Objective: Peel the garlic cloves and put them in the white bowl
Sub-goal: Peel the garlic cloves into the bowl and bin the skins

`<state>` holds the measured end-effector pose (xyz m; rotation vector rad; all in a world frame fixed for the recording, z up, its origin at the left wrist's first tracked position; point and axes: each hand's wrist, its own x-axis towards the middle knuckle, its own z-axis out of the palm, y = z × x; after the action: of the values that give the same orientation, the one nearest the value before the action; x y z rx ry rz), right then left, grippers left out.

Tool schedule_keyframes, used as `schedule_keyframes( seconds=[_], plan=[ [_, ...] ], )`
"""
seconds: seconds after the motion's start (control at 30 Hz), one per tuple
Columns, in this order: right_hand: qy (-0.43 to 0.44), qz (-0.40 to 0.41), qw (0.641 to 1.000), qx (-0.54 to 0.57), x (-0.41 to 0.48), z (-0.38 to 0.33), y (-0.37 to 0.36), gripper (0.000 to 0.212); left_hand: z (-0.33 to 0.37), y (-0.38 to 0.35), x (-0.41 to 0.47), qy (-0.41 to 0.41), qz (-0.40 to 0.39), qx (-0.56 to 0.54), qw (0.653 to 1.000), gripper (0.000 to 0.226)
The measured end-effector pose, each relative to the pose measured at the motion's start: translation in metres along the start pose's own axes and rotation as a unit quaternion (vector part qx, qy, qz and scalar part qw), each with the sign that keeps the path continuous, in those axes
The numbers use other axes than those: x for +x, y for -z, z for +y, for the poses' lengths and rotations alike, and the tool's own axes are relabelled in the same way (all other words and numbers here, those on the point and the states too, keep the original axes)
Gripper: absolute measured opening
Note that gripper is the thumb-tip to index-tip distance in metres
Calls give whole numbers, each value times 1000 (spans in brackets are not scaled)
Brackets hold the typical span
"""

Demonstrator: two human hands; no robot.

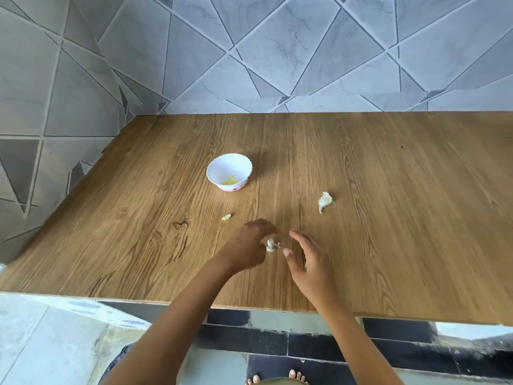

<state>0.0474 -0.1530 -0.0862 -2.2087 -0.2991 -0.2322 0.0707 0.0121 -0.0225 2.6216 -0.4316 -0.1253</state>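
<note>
Currently your left grip pinches a small white garlic piece low over the near middle of the tabletop; blur hides whether it is clove or only skin. Your right grip hangs just beside it, fingers loosely spread and holding nothing. An unpeeled clove lies farther off to the right, and a pale peeled bit lies to the left, between your hands and the white bowl, which already has yellowish garlic in it. Expect each clove to be very light, firm inside, with dry, brittle skin that tears. Pinch the plump sides with one grip and pull from the tapered tip. Once bare it likely turns slick, so hold it across its width.
</note>
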Motion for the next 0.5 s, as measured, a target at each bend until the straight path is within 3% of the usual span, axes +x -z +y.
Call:
schedule_keyframes(
  seconds=[0.1, 0.23, 0.33, 0.43, 0.5],
  plan=[
    [-13, 9, 1000, 27, 0, -2, 2, 39, 1, -2, -2, -45, -44, 59, 996, 47],
    [-46, 17, 994, 97, 2, -5, 7, 36, -8, -17, -8, -124, 21, 105, 986, 25],
    [-93, 18, 975, 201, 5, -10, 11, 33, -11, -26, -8, -82, 28, 136, 987, 20],
    [-182, 23, 914, 362, 13, -20, 17, 26, -5, -24, 4, -36, 26, 108, 993, 18],
    [-260, 12, 835, 486, 20, -26, 18, 27, 1, -12, 13, 12, 27, 25, 999, 16]
  ],
)
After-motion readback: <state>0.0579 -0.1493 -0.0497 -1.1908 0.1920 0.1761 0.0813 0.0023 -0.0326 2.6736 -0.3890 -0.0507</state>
